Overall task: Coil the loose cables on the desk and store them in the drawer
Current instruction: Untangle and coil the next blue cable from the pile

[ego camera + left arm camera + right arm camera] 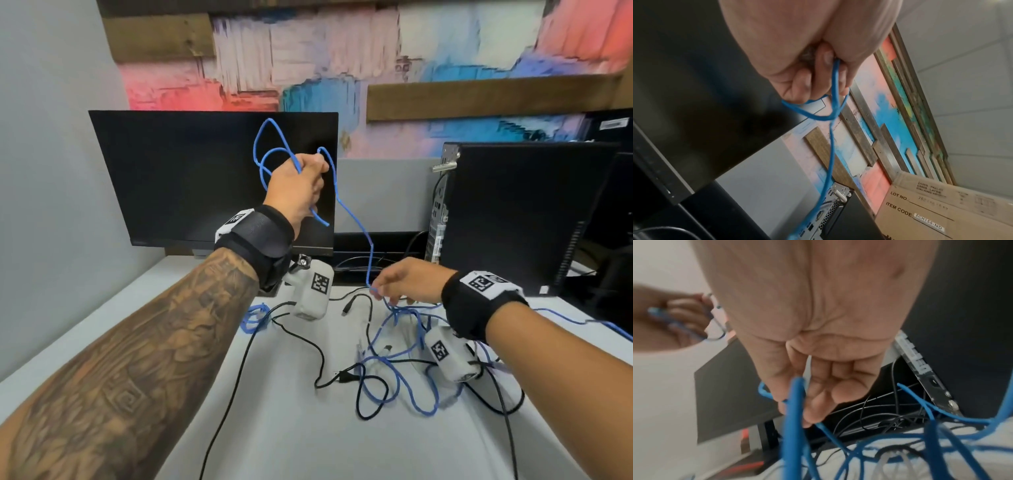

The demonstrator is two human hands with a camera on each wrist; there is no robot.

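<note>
Blue cable (354, 219) partly looped: my left hand (297, 186) is raised, fingers curled tight round a few loops up in front of the monitor (191, 178). One strand drops from that fist to my right hand (407, 279), low near the desk (291, 442), where the thumb and fingertips (812, 418) pinch it. Under and beside the right hand the rest of the blue sits tangled with black cables (318, 353). A second small blue bundle (253, 317) lies below my left wrist. I judge this early: one cable mid-coil, black ones untouched, nothing stored, no drawer visible.
</note>
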